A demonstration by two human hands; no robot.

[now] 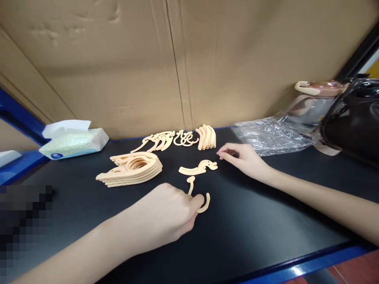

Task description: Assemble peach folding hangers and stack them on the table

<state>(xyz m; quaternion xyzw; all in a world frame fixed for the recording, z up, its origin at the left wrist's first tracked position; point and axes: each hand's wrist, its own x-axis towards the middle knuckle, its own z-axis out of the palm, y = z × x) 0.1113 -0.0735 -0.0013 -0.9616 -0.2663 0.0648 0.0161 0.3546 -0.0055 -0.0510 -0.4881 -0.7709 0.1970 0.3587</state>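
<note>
My left hand (174, 211) is closed around the middle of a beige plastic hanger hook (204, 206). The hook's flat end sticks up past the fingers and its curved end shows on the right; the part between is hidden. Just beyond it, a beige folding-hanger piece (195, 170) with a curved arm and a wavy end lies flat on the black table (251, 221). To the right of that piece, my right hand (244, 157) hovers with thumb and fingertips drawn together. Nothing shows between them.
A stack of beige hanger pieces (133, 171) lies at left. Along the back are loose curved arms (161, 141), several hooks (185, 138) and a row of curved arms (205, 137). Tissue pack (77, 142), clear plastic bag (266, 134), bottle (316, 102) and black bag (352, 122) flank them.
</note>
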